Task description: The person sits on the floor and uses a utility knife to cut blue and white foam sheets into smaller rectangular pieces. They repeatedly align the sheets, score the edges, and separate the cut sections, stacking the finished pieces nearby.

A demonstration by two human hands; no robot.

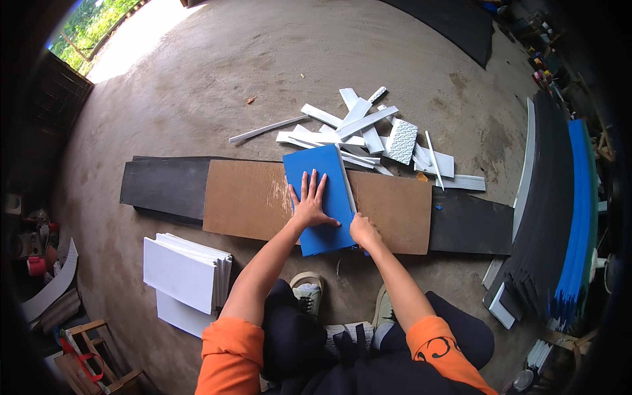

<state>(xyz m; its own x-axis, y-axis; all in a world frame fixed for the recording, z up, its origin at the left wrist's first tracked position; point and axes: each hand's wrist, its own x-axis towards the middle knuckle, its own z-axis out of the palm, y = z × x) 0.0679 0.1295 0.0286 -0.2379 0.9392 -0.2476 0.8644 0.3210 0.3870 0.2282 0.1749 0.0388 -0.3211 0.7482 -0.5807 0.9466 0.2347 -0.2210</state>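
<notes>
The blue sheet (336,199) lies aslant on the brown board (395,212), the left hand (311,207) spread flat on top of it and grasping nothing, while the right hand (364,232) is curled at the lower part of its right edge, where I cannot tell what, if anything, it grips. The step in hand looks like trimming along that edge, and the next move probably calls for firm left-hand pressure and a steady right-hand pull. Beyond lie white scraps (355,122), with a pile of white sheets (179,268) nearer, to the left
</notes>
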